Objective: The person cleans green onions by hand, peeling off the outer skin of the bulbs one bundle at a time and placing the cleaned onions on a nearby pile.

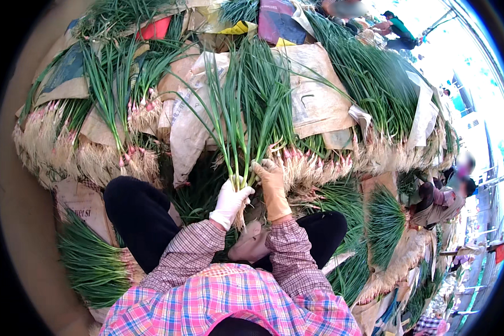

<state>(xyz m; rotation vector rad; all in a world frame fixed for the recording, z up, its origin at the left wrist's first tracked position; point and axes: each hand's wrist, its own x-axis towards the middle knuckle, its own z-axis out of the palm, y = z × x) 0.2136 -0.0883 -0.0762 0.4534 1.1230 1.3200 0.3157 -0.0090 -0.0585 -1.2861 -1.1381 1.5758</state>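
My left hand [227, 205], in a white glove, is closed round the lower stems of a few green onions [233, 147]. Their pale roots [239, 217] hang below that fist, and the long leaves reach away from me. My right hand [272, 189], in a tan glove, is just beside it with curled fingers against the stems. Its fingertips are partly hidden by the leaves. Just beyond both hands, a heap of loose green onions [263, 92] lies with its reddish bulbs and roots toward me.
Root-fringed bundles [109, 101] lie on the left, with more green onions [369, 95] on the right. Sacks [313, 84] lie among them. A fanned bunch [92, 260] rests near my left knee. One person [442, 201] sits at the right; another person [399, 31] is farther off.
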